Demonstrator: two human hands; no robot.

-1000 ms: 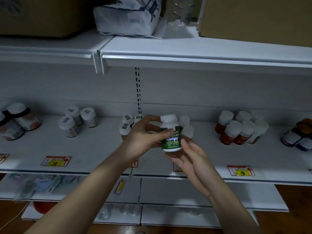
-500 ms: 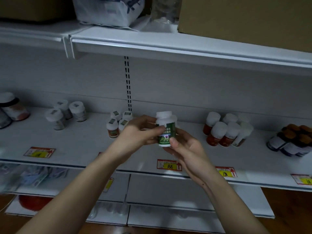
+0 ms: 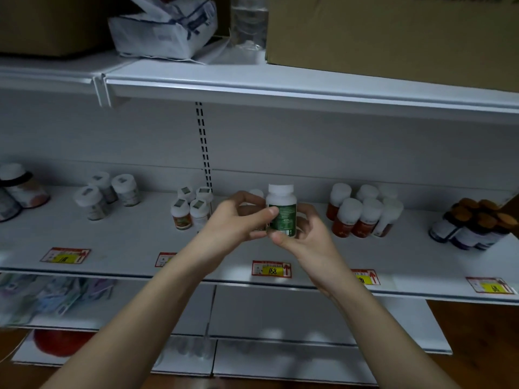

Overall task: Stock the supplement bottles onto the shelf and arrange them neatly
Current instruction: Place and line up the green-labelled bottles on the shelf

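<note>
A white shelf (image 3: 118, 242) carries clusters of bottles toward its back edge. Above the middle of its front edge, a green-labelled supplement bottle (image 3: 281, 211) stands upright, cap up, long axis vertical. The left hand (image 3: 238, 220) pinches its left side, thumb on the label; the right hand (image 3: 306, 234) cups its base and right side. Shelf space lies directly behind the grip, equally near both hands.

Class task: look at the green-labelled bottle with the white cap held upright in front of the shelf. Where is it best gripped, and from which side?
Grip the green-labelled bottle round its straight labelled body, below the white cap, coming from the side; its upright cylinder suits wrapping fingers, as both hands now hold it.
</note>
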